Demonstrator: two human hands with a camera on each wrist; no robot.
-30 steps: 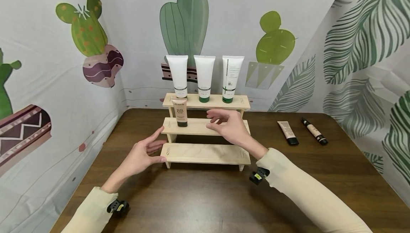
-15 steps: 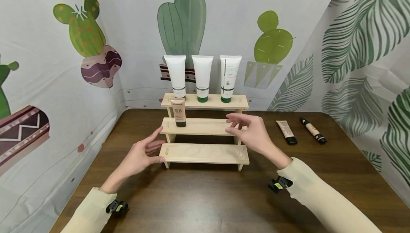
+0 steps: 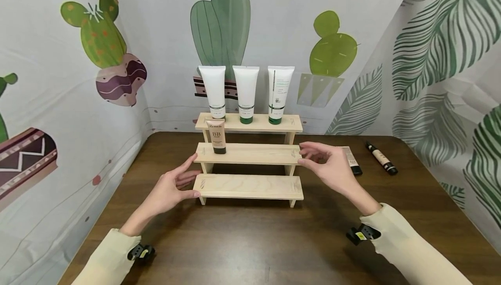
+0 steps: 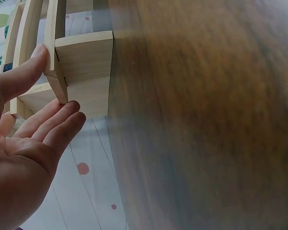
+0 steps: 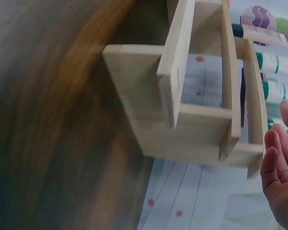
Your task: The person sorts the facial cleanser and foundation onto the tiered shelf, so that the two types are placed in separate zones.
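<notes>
- Touching tiered wooden stand [image 3: 248, 185] along its left side with uncurled left hand [image 3: 167, 191]!
- Curving empty right hand [image 3: 332, 167] loosely by middle shelf's right end
- Showing BB tube [image 3: 217, 136] upright, left on that shelf

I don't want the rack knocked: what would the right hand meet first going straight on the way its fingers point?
The right hand would likely first meet the right end of the middle shelf; height is unclear, so it might pass above, toward the BB tube.

A cactus-print backdrop [image 3: 168, 37] stands behind the brown table [image 3: 235, 241].
</notes>
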